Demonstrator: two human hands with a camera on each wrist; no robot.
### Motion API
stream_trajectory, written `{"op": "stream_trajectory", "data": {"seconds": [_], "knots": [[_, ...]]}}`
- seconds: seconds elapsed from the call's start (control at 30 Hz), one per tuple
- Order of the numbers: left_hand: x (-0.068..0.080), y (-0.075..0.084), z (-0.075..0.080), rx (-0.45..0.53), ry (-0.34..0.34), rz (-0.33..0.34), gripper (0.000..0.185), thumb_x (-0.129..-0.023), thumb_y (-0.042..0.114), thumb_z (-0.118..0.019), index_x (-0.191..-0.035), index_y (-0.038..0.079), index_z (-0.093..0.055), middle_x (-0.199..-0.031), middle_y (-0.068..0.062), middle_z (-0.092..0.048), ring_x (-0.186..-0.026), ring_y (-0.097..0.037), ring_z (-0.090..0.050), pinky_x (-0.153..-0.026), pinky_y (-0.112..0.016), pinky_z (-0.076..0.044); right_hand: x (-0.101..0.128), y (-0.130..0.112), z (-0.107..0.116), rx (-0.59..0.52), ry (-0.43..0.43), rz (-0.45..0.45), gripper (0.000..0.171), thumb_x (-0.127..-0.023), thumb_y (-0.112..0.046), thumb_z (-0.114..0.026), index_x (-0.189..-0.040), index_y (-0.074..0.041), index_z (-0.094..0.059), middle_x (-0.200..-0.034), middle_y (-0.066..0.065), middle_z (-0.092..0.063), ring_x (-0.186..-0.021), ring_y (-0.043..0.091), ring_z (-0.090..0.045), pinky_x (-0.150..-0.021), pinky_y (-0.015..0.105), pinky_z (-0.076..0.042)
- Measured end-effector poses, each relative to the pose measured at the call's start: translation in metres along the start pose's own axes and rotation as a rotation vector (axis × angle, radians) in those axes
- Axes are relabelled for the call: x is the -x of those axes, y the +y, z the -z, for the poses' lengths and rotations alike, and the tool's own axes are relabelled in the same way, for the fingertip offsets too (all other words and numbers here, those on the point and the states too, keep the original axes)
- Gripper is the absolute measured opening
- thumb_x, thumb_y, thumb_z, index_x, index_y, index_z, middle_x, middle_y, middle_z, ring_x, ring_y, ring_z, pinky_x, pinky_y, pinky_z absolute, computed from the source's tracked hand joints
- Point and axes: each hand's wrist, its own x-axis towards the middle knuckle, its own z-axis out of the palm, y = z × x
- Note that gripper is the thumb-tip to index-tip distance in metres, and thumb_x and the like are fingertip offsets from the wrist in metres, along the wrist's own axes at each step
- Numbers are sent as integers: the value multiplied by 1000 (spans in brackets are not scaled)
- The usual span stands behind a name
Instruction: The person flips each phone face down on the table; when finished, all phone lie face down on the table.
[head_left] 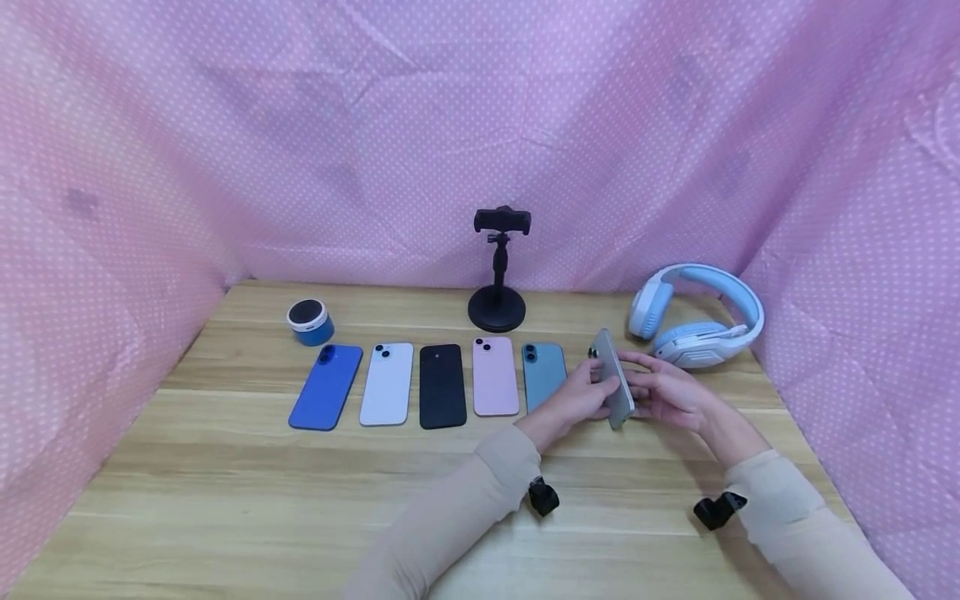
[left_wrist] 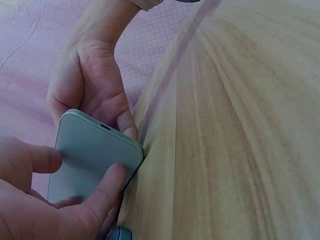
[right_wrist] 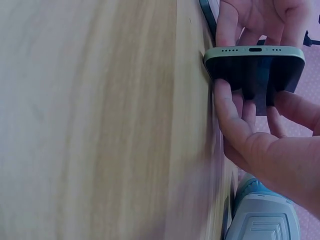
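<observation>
A pale green phone [head_left: 613, 379] is tilted up on its long edge at the right of a row of phones, held between both hands. My left hand [head_left: 581, 392] has its thumb and fingertips on the back [left_wrist: 85, 155]. My right hand [head_left: 666, 392] has its bent fingers against the dark screen [right_wrist: 255, 75]. The lower edge is close to the tabletop; I cannot tell whether it touches. Just left of the hands lies a teal phone [head_left: 543, 375], its lower end partly hidden by the left hand.
Further left lie a pink phone [head_left: 495, 379], a black phone [head_left: 442, 387], a white phone [head_left: 387, 387] and a blue phone [head_left: 326, 392]. Behind them stand a small blue speaker [head_left: 311, 325] and a black phone stand [head_left: 498, 308]. Blue-and-white headphones [head_left: 697, 337] lie beyond the right hand.
</observation>
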Motion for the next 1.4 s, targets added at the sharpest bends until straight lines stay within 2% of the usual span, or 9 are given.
{"op": "stream_trajectory", "data": {"seconds": [0.33, 0.63, 0.8, 1.1, 1.2, 1.4], "knots": [[-2, 4, 5, 19, -26, 4, 53, -104, 24, -61, -152, 12, -42, -140, -12, -52, -120, -29, -60, -96, -45, -55, 0, -5, -1, 20, -51, 20, 64, -110, -9, -39, -161, -4, 0, -116, 4, -71, -111, 16, -65, -93, 39, -54], [-3, 13, 12, 97, -52, 10, 55, -103, 21, -62, -152, 10, -40, -142, -15, -51, -129, -36, -54, -100, -49, -52, -2, -6, -2, 74, -53, 19, 64, -110, -7, -40, -161, -2, -2, -115, 2, -71, -110, 15, -64, -93, 39, -54], [-1, 14, 14, 110, -57, 24, 55, -103, 18, -62, -153, 11, -40, -142, -15, -51, -129, -35, -54, -100, -49, -52, -3, -5, 0, 103, -69, 24, 66, -108, -8, -44, -161, -2, -5, -123, 2, -69, -117, 16, -62, -97, 42, -53], [0, 11, 15, 144, -54, 21, 54, -102, 13, -62, -152, 10, -40, -141, -16, -51, -121, -35, -58, -93, -49, -57, -5, -2, 3, 164, -64, 28, 70, -106, -9, -53, -161, -2, -11, -128, 3, -66, -119, 17, -62, -100, 43, -52], [0, 10, 16, 155, -50, 13, 53, -102, 11, -61, -151, 10, -41, -140, -16, -52, -120, -34, -59, -90, -48, -58, -5, -2, 4, 209, -65, 39, 72, -105, -10, -55, -161, -1, -11, -137, 10, -58, -121, 19, -60, -102, 45, -51], [-2, 10, 18, 178, -51, -48, 52, -101, 0, -57, -151, 6, -43, -137, -19, -55, -113, -30, -63, -84, -46, -60, -8, -3, 4, 298, -36, 40, 73, -104, -10, -58, -160, 2, -12, -154, 33, -30, -122, 20, -58, -103, 49, -50]]}}
